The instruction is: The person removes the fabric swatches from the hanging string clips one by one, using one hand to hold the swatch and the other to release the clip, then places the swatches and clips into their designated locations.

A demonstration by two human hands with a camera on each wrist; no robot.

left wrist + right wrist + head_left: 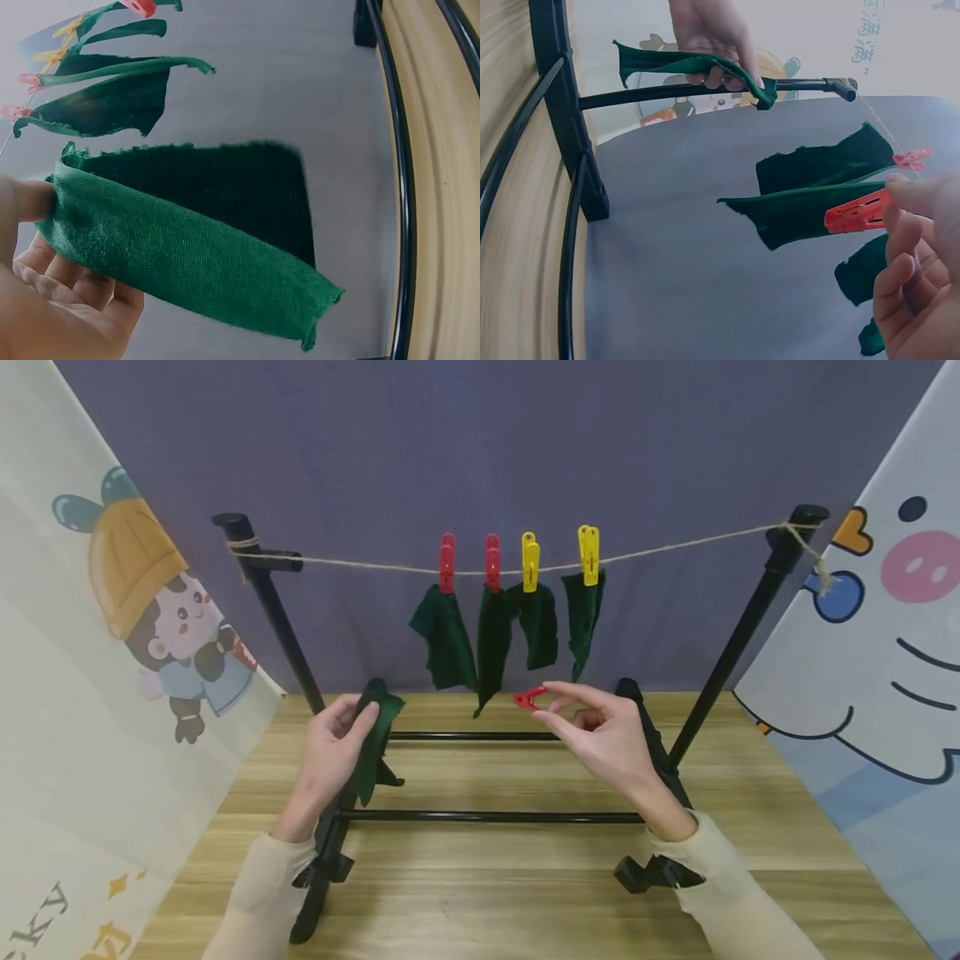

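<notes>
A dark green cloth (pixel 375 745) hangs from my left hand (pixel 335 742), which pinches its upper end between thumb and fingers near the left post. In the left wrist view the cloth (pixel 180 247) droops in a fold away from the fingers. My right hand (pixel 606 735) pinches a red clothespin (pixel 529 698) by its handle end, below the line; the right wrist view shows this clothespin (pixel 857 213) up close. On the twine line (pixel 360 564) several green cloths hang, among them a left one (pixel 452 639), held by red clothespins (pixel 447 564) and yellow clothespins (pixel 530 562).
A black rack carries the line between its left post (pixel 281 618) and right post (pixel 738 652). Two crossbars (pixel 487 817) run low between its feet on the wooden table (pixel 480 893). Behind stands a grey-purple backdrop (pixel 480 443), with cartoon-printed panels (pixel 862 693) at the sides.
</notes>
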